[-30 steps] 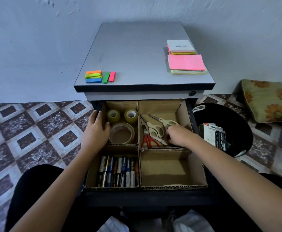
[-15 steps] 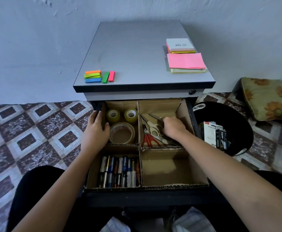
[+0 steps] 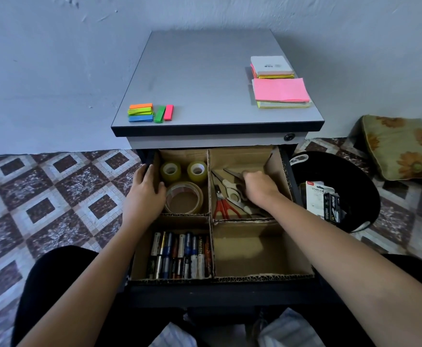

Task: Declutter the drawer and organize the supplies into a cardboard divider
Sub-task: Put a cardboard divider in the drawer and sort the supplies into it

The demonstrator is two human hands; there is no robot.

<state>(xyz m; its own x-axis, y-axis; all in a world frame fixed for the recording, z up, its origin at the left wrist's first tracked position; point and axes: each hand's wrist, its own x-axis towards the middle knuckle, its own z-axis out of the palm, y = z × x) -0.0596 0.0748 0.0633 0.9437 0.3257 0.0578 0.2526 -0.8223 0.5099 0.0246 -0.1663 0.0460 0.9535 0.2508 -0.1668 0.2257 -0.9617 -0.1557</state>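
An open drawer holds a four-part cardboard divider [image 3: 210,216]. Three tape rolls [image 3: 184,198] fill the back left part. Several batteries [image 3: 179,254] lie in the front left part. The front right part [image 3: 260,249] is bare cardboard. Several scissors [image 3: 226,194] lie in the back right part. My right hand [image 3: 260,187] is curled over them and grips a dark-bladed pair [image 3: 233,174]. My left hand [image 3: 146,194] holds the divider's left wall beside the tape rolls.
On the grey cabinet top [image 3: 205,78] lie colored sticky flags [image 3: 150,112] at the front left and stacked note pads [image 3: 278,82] at the right. A black bin [image 3: 355,181] with stapler packaging [image 3: 323,199] stands right of the drawer. A floral cushion [image 3: 402,146] lies beyond it.
My right hand has shifted left and further back within the scissors compartment, closing over a pair. My left hand has stayed on the divider's left wall.
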